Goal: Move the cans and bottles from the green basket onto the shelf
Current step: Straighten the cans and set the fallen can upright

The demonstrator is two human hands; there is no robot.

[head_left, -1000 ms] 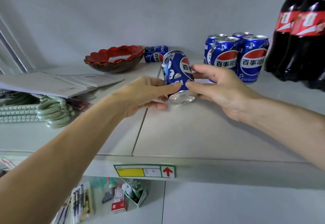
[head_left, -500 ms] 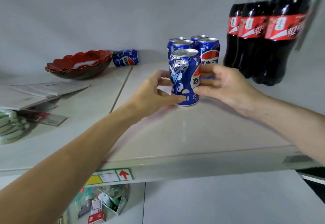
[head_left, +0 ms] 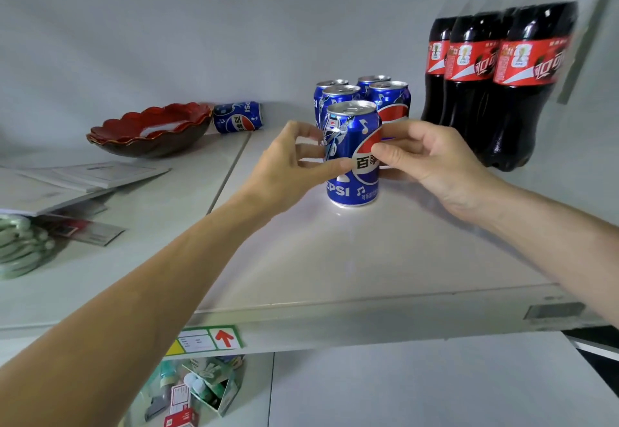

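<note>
Shelf [head_left: 385, 259] space right is walled by cola bottles [head_left: 485, 91]; a red bowl [head_left: 147, 131] sits far left, a toppled can [head_left: 237, 117] beside it. Four cans [head_left: 361, 95] crowd behind the upright front can [head_left: 351, 155], pinched between left hand [head_left: 284, 165] and right hand [head_left: 425, 155], fingers curled around its sides.

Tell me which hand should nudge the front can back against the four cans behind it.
Probably the right hand. It cups the front can on the side nearest the cola bottles, thumb across the label, so it can steady the push. The left hand touches only with fingertips.
</note>
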